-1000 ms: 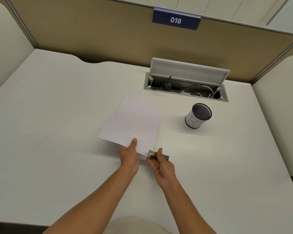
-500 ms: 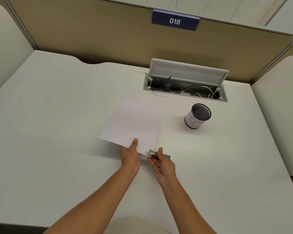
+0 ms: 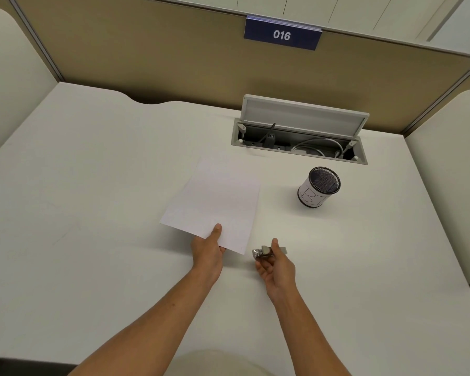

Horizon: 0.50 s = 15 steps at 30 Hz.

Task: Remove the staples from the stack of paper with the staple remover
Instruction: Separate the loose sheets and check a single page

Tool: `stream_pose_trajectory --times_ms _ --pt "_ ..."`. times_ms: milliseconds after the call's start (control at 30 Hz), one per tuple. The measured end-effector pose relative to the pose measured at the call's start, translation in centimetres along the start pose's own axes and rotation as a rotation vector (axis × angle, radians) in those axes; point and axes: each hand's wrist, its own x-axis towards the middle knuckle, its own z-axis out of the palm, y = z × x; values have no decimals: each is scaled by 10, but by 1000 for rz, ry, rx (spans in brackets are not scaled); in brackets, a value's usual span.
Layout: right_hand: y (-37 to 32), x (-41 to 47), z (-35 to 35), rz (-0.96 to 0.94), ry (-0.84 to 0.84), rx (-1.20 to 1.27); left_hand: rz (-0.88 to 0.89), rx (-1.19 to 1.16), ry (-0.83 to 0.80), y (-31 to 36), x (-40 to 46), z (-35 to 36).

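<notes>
A white stack of paper (image 3: 215, 202) lies tilted on the white desk (image 3: 92, 185), slightly lifted at its near edge. My left hand (image 3: 208, 252) pinches that near edge, thumb on top. My right hand (image 3: 277, 264) grips a small metal staple remover (image 3: 263, 251), whose jaws point left. The remover sits just right of the paper's near right corner, a short gap apart from it. No staple is visible from here.
A mesh pen cup (image 3: 319, 187) with a white label stands right of the paper. Behind it an open cable tray (image 3: 299, 139) with its lid up holds plugs and a white cable. Beige partitions wall the desk; a "016" sign (image 3: 282, 35) hangs at the back.
My right hand has pulled the staple remover away from the paper's near right corner, to the right. The left hand still pinches the paper.
</notes>
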Motion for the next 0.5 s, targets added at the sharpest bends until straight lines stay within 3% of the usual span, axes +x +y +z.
stream_pose_trajectory --times_ms 500 --pt "-10 26 -30 -747 306 -1242 41 179 -46 11 -2 -8"
